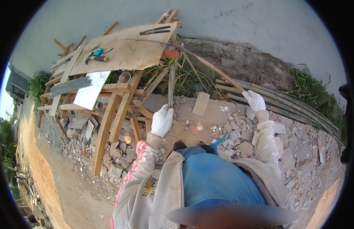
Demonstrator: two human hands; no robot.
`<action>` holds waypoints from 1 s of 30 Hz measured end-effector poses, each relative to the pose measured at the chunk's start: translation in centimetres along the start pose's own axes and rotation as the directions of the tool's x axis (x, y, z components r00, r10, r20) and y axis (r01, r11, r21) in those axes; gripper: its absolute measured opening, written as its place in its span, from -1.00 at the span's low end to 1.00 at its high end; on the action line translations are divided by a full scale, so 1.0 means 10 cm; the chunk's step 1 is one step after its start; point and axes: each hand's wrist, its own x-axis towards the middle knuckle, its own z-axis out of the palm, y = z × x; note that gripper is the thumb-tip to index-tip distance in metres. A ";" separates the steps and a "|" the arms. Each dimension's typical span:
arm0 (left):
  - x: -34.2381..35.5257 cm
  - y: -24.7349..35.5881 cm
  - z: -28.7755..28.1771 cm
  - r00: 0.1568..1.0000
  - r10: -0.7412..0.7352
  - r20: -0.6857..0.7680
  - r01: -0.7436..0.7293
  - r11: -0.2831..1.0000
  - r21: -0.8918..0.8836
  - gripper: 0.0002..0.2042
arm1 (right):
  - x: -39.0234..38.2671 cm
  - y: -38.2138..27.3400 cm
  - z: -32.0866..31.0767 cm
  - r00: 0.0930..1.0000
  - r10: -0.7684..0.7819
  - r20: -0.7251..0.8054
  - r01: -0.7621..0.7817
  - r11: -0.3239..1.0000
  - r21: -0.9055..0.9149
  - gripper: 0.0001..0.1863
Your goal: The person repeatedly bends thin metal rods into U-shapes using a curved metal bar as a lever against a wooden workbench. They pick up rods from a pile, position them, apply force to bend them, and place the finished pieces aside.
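Observation:
My left hand [162, 121], in a white glove, is closed around the near end of a thin steel rod [171, 91] that runs up toward the board's right end. My right hand [255, 100], gloved too, grips the near end of a long rusty bar [213, 68]. The bar slants up and left to an orange piece [171, 52] at the board's right edge, where it meets the thin rod. Another thin length of steel [146, 41] lies over the plywood board [123, 44] toward that same spot. How the parts join there is too small to tell.
On the board lie long-handled pincers [156, 30], a hammer [97, 58] and a teal tape measure [98, 51]. Cut rods [70, 87] rest on a white sheet [92, 89] at the left. Wooden beams [107, 133] support the bench. Bamboo poles [284, 103] lie along the wall; rubble [238, 128] covers the ground.

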 end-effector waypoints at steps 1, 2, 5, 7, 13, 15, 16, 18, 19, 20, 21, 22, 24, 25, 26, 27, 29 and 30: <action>0.00 -0.01 -0.02 0.999 0.033 -0.004 -0.033 0.999 0.021 -0.66 | -0.02 -0.03 -0.01 1.000 0.022 0.013 -0.022 1.000 0.009 -0.38; 0.02 -0.02 -0.03 0.997 0.070 -0.009 -0.070 0.997 0.040 -0.66 | -0.02 -0.06 -0.03 0.999 0.028 0.032 -0.028 1.000 -0.003 -0.36; 0.05 -0.08 -0.07 0.994 0.112 -0.022 -0.108 0.985 0.137 -0.66 | -0.03 -0.14 -0.08 0.994 0.080 0.078 -0.077 0.996 -0.045 -0.31; 0.09 -0.14 -0.11 0.990 0.139 0.010 -0.139 0.974 0.181 -0.65 | -0.09 -0.22 -0.09 0.993 0.102 0.055 -0.100 0.994 -0.049 -0.27; 0.28 -0.51 -0.52 0.944 0.329 0.015 -0.315 0.888 0.335 -0.66 | -0.51 -0.70 0.02 0.979 0.204 -0.006 -0.204 0.978 -0.051 -0.27; 0.45 -0.71 -0.88 0.942 0.320 0.099 -0.331 0.846 0.418 -0.68 | -0.82 -0.98 0.26 0.974 0.217 -0.065 -0.221 0.974 -0.058 -0.26; 0.53 -0.80 -1.03 0.930 0.351 0.113 -0.364 0.822 0.437 -0.68 | -0.96 -1.14 0.39 0.970 0.217 -0.109 -0.225 0.972 -0.066 -0.27; 0.65 -0.94 -1.20 0.913 0.380 0.146 -0.402 0.783 0.476 -0.67 | -1.12 -1.37 0.53 0.958 0.238 -0.161 -0.250 0.966 -0.061 -0.29; 0.70 -1.00 -1.25 0.908 0.381 0.172 -0.414 0.762 0.498 -0.67 | -1.18 -1.44 0.55 0.955 0.241 -0.173 -0.253 0.966 -0.053 -0.29; 0.75 -1.04 -1.27 0.905 0.376 0.198 -0.422 0.747 0.513 -0.65 | -1.20 -1.50 0.55 0.955 0.250 -0.161 -0.261 0.964 -0.052 -0.29; 0.78 -1.08 -1.28 0.905 0.372 0.207 -0.424 0.744 0.517 -0.65 | -1.22 -1.56 0.54 0.954 0.252 -0.165 -0.262 0.964 -0.041 -0.29; 0.82 -1.13 -1.30 0.900 0.381 0.212 -0.434 0.739 0.516 -0.65 | -1.26 -1.62 0.56 0.952 0.254 -0.172 -0.265 0.963 -0.046 -0.29; 0.93 -1.21 -1.36 0.887 0.415 0.204 -0.460 0.741 0.489 -0.64 | -1.31 -1.76 0.63 0.945 0.263 -0.193 -0.274 0.961 -0.032 -0.28; 0.98 -1.26 -1.40 0.879 0.426 0.215 -0.475 0.739 0.478 -0.64 | -1.35 -1.84 0.67 0.942 0.269 -0.201 -0.280 0.960 -0.029 -0.28; 1.04 -1.31 -1.45 0.871 0.441 0.218 -0.490 0.737 0.466 -0.63 | -1.39 -1.92 0.71 0.939 0.275 -0.207 -0.291 0.956 -0.047 -0.28; 1.11 -1.36 -1.50 0.862 0.455 0.224 -0.505 0.734 0.453 -0.63 | -1.42 -2.01 0.75 0.939 0.270 -0.211 -0.284 0.958 -0.040 -0.28; 1.24 -1.46 -1.59 0.839 0.493 0.231 -0.544 0.731 0.413 -0.62 | -1.47 -2.18 0.83 0.934 0.293 -0.206 -0.303 0.953 -0.021 -0.28; 1.30 -1.51 -1.63 0.823 0.516 0.236 -0.567 0.725 0.392 -0.62 | -1.51 -2.26 0.89 0.925 0.300 -0.233 -0.314 0.949 -0.027 -0.29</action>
